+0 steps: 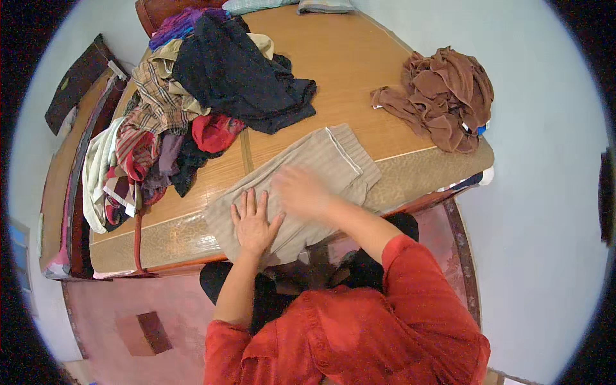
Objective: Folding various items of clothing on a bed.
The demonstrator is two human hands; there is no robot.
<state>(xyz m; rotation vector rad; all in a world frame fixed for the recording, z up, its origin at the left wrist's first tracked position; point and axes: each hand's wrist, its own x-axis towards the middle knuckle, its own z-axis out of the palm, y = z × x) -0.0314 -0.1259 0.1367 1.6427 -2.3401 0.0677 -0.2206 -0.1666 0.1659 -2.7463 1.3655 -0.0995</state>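
A beige fabric garment (317,159) with a gathered waistband and a white cord or trim lies flattened at the near edge of the bed-like surface. It looks like a pair of trousers or shorts folded lengthwise. My left hand (253,221) rests flat on its left part, palm down and fingers spread. Over its middle is my right hand (301,190), blurred by motion; whether it touches the cloth and how its fingers are set is unclear. Part of the garment's lower edge hangs over the front edge, near my knees.
A mixed heap of clothes, with a black garment (240,72) and a plaid one (163,96), spreads over the left side of the wood-patterned surface (327,43). Crumpled brown cloth (442,96) lies at the right by the wall. A brown box (144,333) is on the pink floor.
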